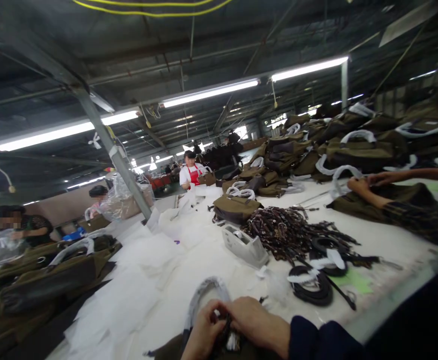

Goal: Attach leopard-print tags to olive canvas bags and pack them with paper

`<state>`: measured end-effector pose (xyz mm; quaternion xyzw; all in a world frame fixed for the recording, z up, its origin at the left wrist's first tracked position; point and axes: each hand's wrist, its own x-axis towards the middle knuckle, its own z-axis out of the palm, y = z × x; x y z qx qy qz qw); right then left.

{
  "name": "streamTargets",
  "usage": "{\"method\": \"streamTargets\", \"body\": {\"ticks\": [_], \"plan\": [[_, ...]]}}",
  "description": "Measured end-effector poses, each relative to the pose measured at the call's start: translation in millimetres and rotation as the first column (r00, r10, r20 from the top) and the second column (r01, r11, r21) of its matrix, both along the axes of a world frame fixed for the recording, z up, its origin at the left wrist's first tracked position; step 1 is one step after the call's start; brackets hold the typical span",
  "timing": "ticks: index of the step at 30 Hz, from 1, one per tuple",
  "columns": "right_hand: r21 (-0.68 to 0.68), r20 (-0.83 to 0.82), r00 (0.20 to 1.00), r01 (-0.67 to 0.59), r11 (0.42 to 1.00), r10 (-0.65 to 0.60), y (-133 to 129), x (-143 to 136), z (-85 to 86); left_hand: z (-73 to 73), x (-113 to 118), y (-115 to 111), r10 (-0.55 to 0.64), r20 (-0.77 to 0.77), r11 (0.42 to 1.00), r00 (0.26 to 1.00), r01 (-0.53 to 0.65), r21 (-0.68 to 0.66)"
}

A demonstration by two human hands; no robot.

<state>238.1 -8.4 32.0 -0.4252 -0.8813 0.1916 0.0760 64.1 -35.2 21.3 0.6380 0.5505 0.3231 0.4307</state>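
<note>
At the bottom middle my left hand [207, 327] and my right hand [254, 320] meet over an olive-green handbag [170, 348] with a plastic-wrapped handle [200, 290]. The fingertips of both hands are pinched together around a dark, strap-like piece [223, 330], mostly hidden by the fingers. Below them hangs a small whitish bit [233, 341] that I cannot name. Ahead of my hands a grey-white tape dispenser [245, 247] stands beside a heap of dark straps with metal clasps [282, 230].
Coiled black straps [311, 286] lie to the right, near a co-worker's hands [361, 186] on another bag. White paper sheets [140, 270] cover the table's left part. More bags are piled at left [54, 275] and back right [279, 160]. Other people work further back.
</note>
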Motion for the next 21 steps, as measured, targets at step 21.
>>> {"method": "streamTargets", "body": {"ticks": [21], "plan": [[-0.091,-0.218,0.973,0.059,0.994,-0.078,-4,23,8.1,20.5,9,1,-0.033,-0.314,0.927,0.949,0.147,0.346]]}}
